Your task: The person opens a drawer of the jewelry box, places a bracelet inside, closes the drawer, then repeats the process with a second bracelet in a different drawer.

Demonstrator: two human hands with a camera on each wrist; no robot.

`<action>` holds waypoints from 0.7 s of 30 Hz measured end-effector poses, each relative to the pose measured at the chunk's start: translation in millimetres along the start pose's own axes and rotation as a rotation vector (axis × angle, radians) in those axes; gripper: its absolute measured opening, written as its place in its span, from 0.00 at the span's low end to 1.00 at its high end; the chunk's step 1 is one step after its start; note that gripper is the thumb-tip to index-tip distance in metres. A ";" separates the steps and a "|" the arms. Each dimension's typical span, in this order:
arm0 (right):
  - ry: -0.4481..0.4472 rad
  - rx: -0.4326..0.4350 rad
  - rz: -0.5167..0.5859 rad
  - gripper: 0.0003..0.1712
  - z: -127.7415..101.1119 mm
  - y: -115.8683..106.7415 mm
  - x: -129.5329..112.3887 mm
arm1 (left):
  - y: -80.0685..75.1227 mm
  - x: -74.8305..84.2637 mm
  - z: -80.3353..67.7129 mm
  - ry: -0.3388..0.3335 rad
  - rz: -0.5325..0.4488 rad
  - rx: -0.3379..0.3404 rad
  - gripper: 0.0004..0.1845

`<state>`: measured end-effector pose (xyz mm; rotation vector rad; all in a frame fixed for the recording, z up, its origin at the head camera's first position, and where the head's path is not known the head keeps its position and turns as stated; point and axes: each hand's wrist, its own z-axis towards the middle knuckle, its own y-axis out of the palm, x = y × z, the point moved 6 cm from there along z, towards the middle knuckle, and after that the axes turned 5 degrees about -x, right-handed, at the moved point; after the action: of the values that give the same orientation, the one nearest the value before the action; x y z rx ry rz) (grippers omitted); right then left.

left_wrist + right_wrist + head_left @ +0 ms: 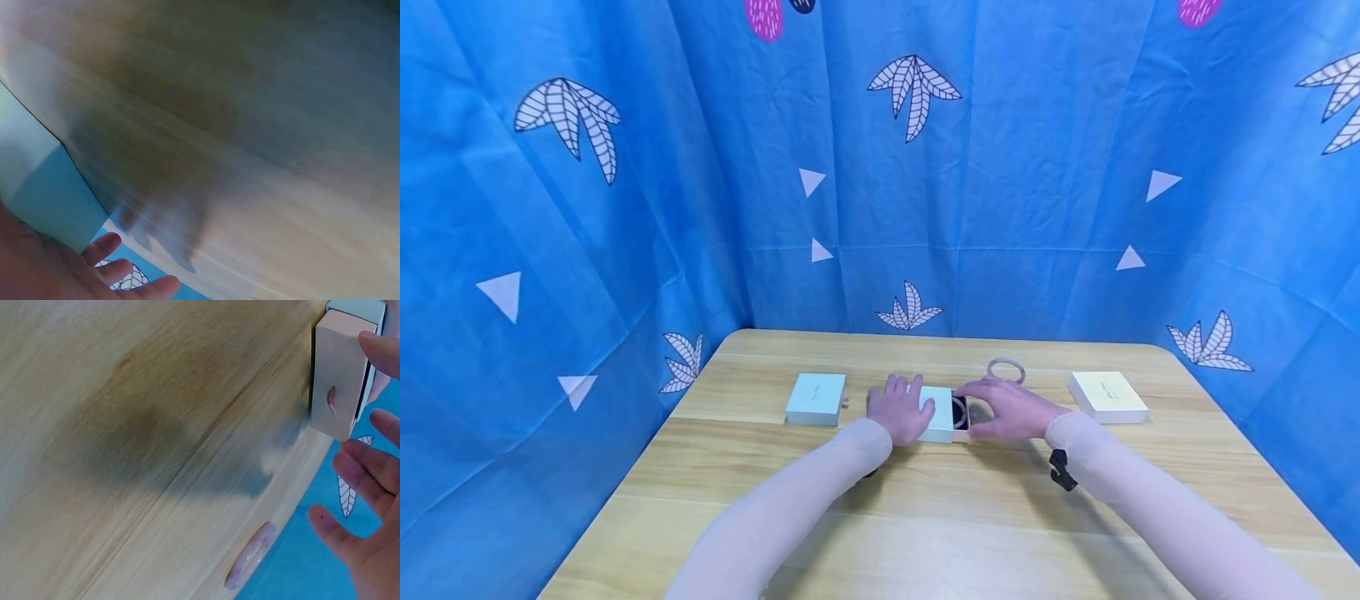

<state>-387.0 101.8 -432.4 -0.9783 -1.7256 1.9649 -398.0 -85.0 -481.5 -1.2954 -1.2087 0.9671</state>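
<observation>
A light blue drawer box (937, 414) lies on the wooden table between the hands. Its drawer (340, 369), pale-fronted with a small ribbon pull, sticks out partway to the right. Inside, against a dark lining, part of a bangle (962, 414) shows. My left hand (901, 410) rests against the box's left part, thumb over the top, fingers fairly straight. With thumb and index finger at its near and far ends, my right hand (1011, 408) holds the drawer; the other fingers are spread. Behind that hand, a pale purplish bangle (1006, 363) lies on the table.
Another light blue box (817, 398) with a ribbon tab on its right side sits to the left. A cream box (1108, 397) stands at the right. Blue printed curtain (1030, 167) hangs behind the table (880, 542) and along both sides.
</observation>
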 end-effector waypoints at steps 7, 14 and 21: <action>-0.018 0.009 0.007 0.40 1.5 2.4 0.0 | -1.4 0.2 -0.3 -0.002 0.011 -0.016 0.39; 0.002 0.005 0.023 0.41 3.2 2.8 0.1 | -2.3 0.9 -2.2 0.007 -0.002 -0.009 0.39; 0.013 0.005 0.048 0.43 3.1 4.8 -0.1 | -7.2 1.9 -6.7 0.007 -0.004 -0.005 0.38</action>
<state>-388.2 98.5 -436.9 -1.0380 -1.7045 1.9866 -392.0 -84.9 -473.5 -1.2986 -1.2091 0.9564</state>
